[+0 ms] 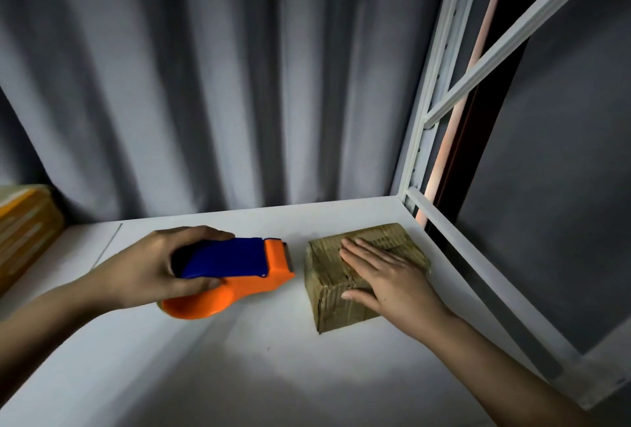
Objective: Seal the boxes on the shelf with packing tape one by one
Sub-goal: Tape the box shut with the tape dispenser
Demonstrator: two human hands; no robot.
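The right hand (386, 276) lies flat, fingers straight and together, on top of a small ribbed cardboard box (345, 293) at about four o'clock on the smooth white shelf (259, 358). The left hand (153, 266) curls around a glossy plastic tape dispenser (235, 266), blue on top and orange beneath, its nose just beside the box at nine o'clock. Grey pleated curtain (205, 85) hangs behind, a white metal frame (430, 102) rises at two o'clock, and another box (24, 222) with yellow tape sits at the left edge.

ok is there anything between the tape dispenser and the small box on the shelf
Nothing visible. The left hand grips the tape dispenser, its orange nose pointing at the cardboard box across bare white shelf. The right hand lies flat on the box's top, at its right side.
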